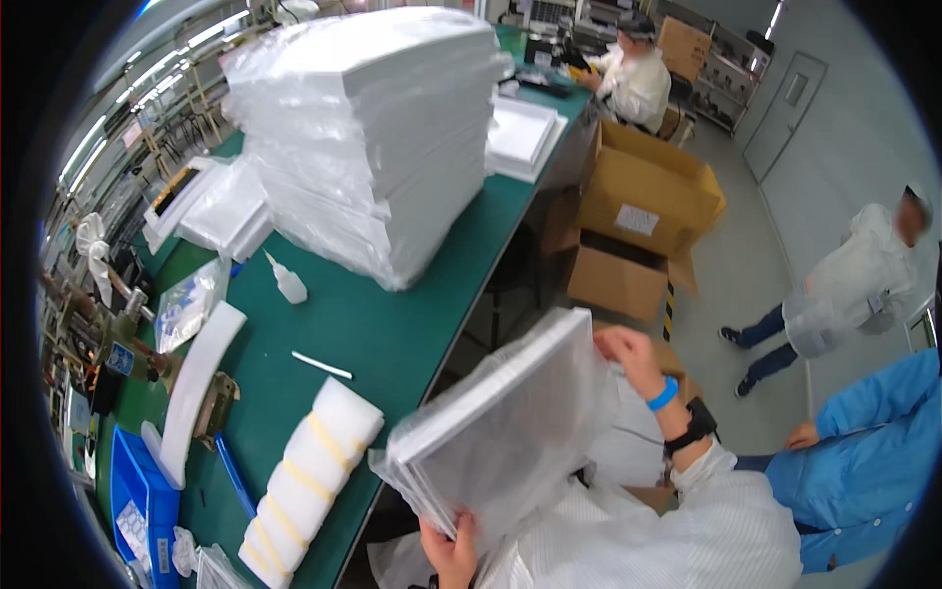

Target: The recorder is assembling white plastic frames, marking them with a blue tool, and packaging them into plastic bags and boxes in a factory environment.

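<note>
On the table (422, 324), the stack (363, 147) is toward the far end. Before it come the bottle (288, 283), then the stick (322, 364), then the roll (314, 481) near the right edge; the bin (169, 510) is left of the roll. By that edge, a panel (510, 417) in a bag is between left hand (451, 552) and right hand (633, 357); boxes (623, 275) are behind it.

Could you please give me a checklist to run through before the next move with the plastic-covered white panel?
1. Left hand gripping the plastic-covered white panel: ok, at its lower end.
2. Right hand gripping it: ok, at its upper right corner.
3. Panel's plastic sealed: cannot tell.
4. Green table free of loose items: not ok; a squeeze bottle, white stick and yellow-banded bundle are on it.
5. Person in blue apart from the panel: ok, off to the right.
</note>
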Available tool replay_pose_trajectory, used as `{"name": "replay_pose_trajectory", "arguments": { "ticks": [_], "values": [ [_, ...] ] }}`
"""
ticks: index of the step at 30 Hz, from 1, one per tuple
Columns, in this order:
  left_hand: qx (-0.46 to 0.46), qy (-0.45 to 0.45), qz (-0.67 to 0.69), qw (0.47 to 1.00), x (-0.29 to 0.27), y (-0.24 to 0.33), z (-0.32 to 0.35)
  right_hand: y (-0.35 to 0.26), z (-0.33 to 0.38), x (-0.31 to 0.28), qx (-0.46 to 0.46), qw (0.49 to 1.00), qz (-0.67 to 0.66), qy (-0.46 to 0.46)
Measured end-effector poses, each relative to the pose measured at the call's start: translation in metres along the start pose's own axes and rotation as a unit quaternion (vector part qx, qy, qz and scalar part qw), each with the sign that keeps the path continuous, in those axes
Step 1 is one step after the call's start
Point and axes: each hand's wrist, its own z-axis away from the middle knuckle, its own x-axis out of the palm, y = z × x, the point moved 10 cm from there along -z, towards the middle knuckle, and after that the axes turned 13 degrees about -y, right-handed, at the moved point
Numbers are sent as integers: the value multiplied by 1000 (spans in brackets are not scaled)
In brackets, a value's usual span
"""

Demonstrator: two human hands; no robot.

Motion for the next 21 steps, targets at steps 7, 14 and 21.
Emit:
{"name": "replay_pose_trajectory", "arguments": {
  "ticks": [7, 14, 21],
  "values": [
    [1, 55, -27, 998, -12, -1, -1, -4, 13, 6, 39, 971, -234, 5],
    [-10, 2, -64, 998, -10, 4, -5, 17, 3, -5, 94, 981, -170, -18],
    [-9, -18, -70, 997, -9, 4, -5, -48, -13, 26, -11, 995, -100, -15]
  ]
}}
